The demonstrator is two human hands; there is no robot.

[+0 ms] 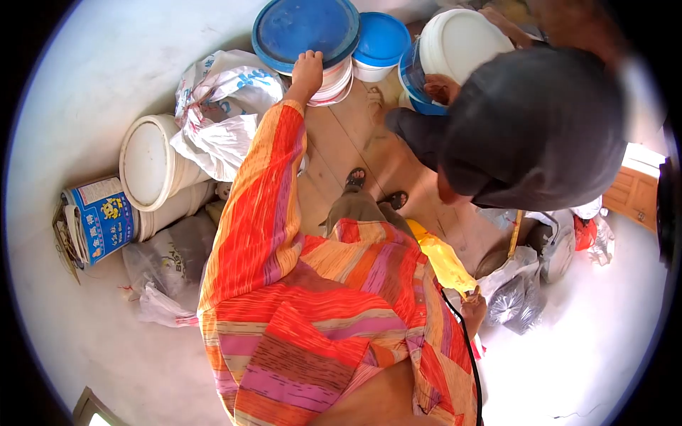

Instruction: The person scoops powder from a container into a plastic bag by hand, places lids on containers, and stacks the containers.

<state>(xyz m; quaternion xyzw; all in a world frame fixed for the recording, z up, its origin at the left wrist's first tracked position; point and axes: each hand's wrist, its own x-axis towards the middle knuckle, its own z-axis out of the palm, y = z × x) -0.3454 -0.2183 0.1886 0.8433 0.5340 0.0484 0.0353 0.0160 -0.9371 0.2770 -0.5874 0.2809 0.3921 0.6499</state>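
My left hand (307,71) reaches up to a bucket with a large blue lid (305,30), its fingers resting on the lid's near edge. Low on the right, my right hand (472,309) has its fingers closed on the corner of a yellow bag (444,257), which hangs down beside my striped garment. Just right of the big bucket stands a smaller white one with a blue lid (381,39). A white woven sack (224,110) lies left of my left arm.
A person in a dark head covering (536,128) bends at the right, hands at a white-lidded bucket (465,44). White buckets (149,163), a blue tin (103,220) and plastic bags (174,259) line the left wall. More bags (518,298) lie right.
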